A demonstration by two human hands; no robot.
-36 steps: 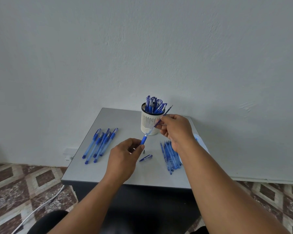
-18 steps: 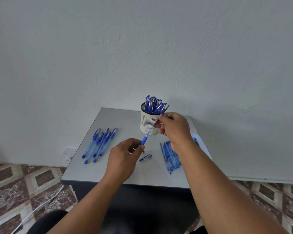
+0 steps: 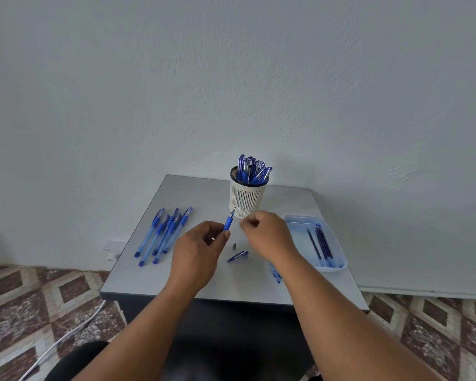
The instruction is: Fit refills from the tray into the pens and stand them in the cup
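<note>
A person's left hand (image 3: 197,253), knuckles up and fingers curled, pinches a translucent blue pen barrel with a dark blue rubber grip (image 3: 227,223), its tip pointing up and away toward the base of the white slotted plastic cup (image 3: 247,196). The right hand (image 3: 268,234) hovers just right of the pen tip, fingers loosely curled and blurred; whether it holds anything cannot be told. Both forearms reach in from the near edge. Between the hands, a small grey pen tip cone (image 3: 234,246) and a blue pen cap (image 3: 237,256) lie on the grey tabletop (image 3: 204,193). The cup holds a cluster of capped blue pens (image 3: 252,169). Loose blue pens (image 3: 162,235) lie at left; a pale blue plastic tray (image 3: 338,261) with dark blue refills (image 3: 321,243) sits at right.
</note>
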